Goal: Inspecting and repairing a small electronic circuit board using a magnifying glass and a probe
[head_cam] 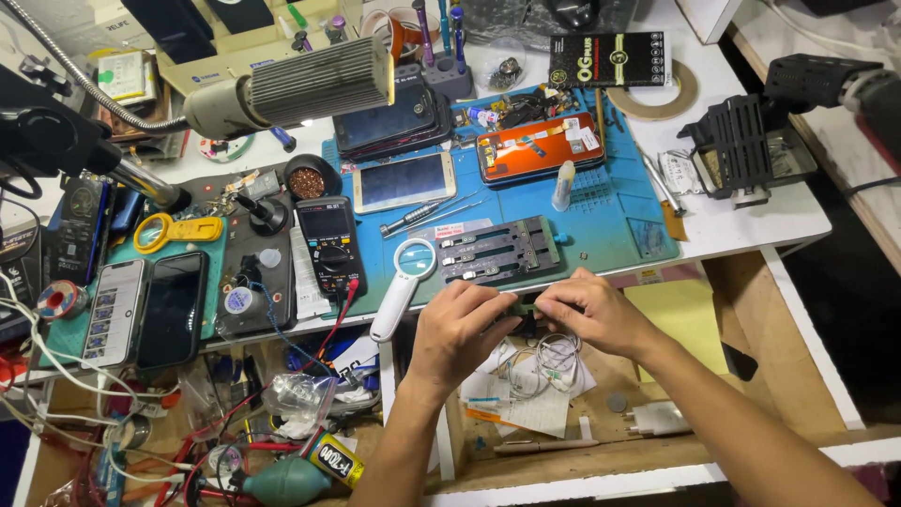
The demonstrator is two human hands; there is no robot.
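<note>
Your left hand (457,329) and right hand (593,313) meet at the front edge of the bench, both pinched on 1 small dark part (524,313) held between them. Fingers of each hand are drawn together on its ends; the part is mostly hidden by your fingertips, so you cannot tell its exact kind. It sits just in front of the blue mat (601,211), over the open drawer (563,404) below.

Step in hand, as a judgement: close 2-handed work on the part, pressing or aligning rather than carrying. The next move likely calls for a steady, even pinch and small wrist motion, since the grip is fingertip-only.

Edges and room:
- The metal clamp jig (497,249) lies just beyond your knuckles; the white magnifier (404,286) lies just left of your left hand, its handle overhanging the bench edge.
- The multimeter (328,244) and its red lead stand near on the left.
- The drawer holds loose white cable (549,361) and papers right under the part; anything dropped lands among them.
- Open room is on the right, over the yellow sheet (690,319); forward and left are crowded.
</note>
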